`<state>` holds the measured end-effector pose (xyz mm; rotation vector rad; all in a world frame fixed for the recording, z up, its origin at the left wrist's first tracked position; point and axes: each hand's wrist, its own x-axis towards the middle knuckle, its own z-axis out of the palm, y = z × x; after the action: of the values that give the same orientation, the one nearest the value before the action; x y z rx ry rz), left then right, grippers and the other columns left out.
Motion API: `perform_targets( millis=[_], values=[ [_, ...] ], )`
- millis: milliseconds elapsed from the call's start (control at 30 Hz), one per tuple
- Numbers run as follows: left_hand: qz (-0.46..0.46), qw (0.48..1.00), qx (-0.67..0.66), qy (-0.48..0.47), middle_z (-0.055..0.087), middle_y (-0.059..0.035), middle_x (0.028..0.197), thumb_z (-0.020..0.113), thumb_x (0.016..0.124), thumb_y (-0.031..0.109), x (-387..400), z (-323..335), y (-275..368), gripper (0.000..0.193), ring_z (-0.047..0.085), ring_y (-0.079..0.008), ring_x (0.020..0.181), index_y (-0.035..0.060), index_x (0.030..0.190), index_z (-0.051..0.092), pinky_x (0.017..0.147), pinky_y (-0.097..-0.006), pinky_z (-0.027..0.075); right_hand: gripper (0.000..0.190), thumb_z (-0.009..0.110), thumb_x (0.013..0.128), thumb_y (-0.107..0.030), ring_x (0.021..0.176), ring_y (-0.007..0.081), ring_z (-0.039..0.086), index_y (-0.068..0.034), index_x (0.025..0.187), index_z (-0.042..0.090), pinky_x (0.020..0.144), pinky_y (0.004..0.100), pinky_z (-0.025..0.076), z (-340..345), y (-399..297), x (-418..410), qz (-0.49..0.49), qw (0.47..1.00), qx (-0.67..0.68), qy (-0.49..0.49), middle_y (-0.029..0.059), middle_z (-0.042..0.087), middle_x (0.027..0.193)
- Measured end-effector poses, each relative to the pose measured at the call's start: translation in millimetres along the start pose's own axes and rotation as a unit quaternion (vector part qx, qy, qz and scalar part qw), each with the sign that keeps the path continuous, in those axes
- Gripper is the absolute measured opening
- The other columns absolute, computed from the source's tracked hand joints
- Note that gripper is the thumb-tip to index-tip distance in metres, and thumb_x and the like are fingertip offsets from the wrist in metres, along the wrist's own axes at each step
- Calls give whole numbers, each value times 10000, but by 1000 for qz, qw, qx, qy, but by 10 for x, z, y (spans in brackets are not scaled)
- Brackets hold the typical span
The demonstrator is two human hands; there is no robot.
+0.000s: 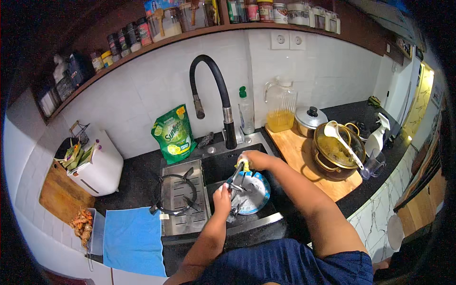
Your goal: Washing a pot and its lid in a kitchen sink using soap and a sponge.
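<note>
Over the sink basin [217, 165], my left hand [222, 201] grips a sudsy metal piece with dark prongs, apparently a gas-stove pan support [235, 180], tilted nearly on edge. A yellow sponge [246, 164] is in my right hand [257, 160], pressed against the upper end of that piece. Foam whitens the fingers of both hands. Beneath them lies a blue-rimmed plate [262, 197] covered in white suds. Another black pan support [194, 187] rests on the slotted steel drain tray [180, 226] to the left.
A black faucet [228, 96] arches behind the basin. Nearby stand a green detergent pouch [174, 135] and a clear bottle [246, 112]. At right, a wooden board [342, 190] carries a glass pitcher [281, 107], a lidded pot [310, 121] and a large pot [327, 169]. A blue cloth [133, 238] lies left.
</note>
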<state>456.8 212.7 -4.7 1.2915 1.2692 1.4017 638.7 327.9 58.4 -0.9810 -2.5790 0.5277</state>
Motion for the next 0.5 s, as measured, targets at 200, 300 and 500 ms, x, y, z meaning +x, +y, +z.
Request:
perform_targets(
  millis=[200, 300, 500],
  values=[
    [31, 999, 20, 1, 323, 18, 474, 334, 849, 306, -40, -9, 83, 375, 295, -84, 422, 60, 571, 384, 416, -258, 228, 322, 591, 592, -129, 810, 284, 552, -94, 910, 556, 721, 344, 431, -416, 426, -156, 128, 976, 88, 150, 146, 578, 855],
    [44, 999, 29, -2, 320, 24, 472, 342, 846, 315, -61, -26, 71, 376, 294, -81, 415, 63, 570, 393, 406, -251, 231, 603, 622, 593, -146, 889, 290, 531, -95, 1148, 396, 756, 373, 416, -417, 324, -86, 204, 967, 2, -153, 178, 543, 971],
    [31, 999, -45, 3, 371, 25, 472, 391, 835, 241, -100, -35, 142, 353, 342, -69, 436, 54, 536, 411, 412, -240, 256, 300, 660, 647, -143, 720, 171, 559, -10, 895, 557, 670, 293, 441, -146, 216, -52, 175, 953, 247, 2, 66, 603, 782]
  ],
)
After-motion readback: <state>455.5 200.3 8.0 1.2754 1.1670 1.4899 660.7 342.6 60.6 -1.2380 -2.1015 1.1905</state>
